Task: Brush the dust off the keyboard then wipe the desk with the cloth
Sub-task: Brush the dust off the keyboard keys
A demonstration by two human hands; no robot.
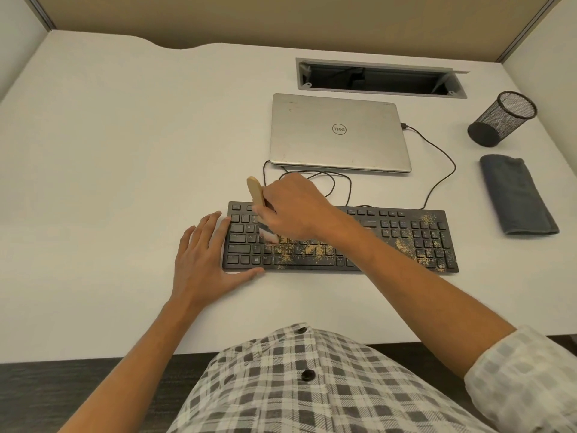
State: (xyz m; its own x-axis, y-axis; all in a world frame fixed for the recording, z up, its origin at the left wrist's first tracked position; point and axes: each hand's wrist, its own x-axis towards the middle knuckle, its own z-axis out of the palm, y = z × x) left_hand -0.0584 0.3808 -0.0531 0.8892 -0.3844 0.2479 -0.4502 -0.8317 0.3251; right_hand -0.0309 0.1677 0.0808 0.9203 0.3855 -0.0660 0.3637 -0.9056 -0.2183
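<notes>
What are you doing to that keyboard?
A person is brushing dust off the keyboard. The right hand holds a small brush over the left keys, while the left hand steadies the keyboard's left end. Tan dust lies on the middle and right keys. The folded cloth lies untouched to the right.

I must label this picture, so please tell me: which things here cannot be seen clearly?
Head view only:
- Brush bristles: blurred, partly behind the right hand.
- Keyboard middle keys: covered by the right hand and forearm.
- Key legends: too small.
- Cable tray inside: dark.
- Pen holder contents: cannot tell.
</notes>
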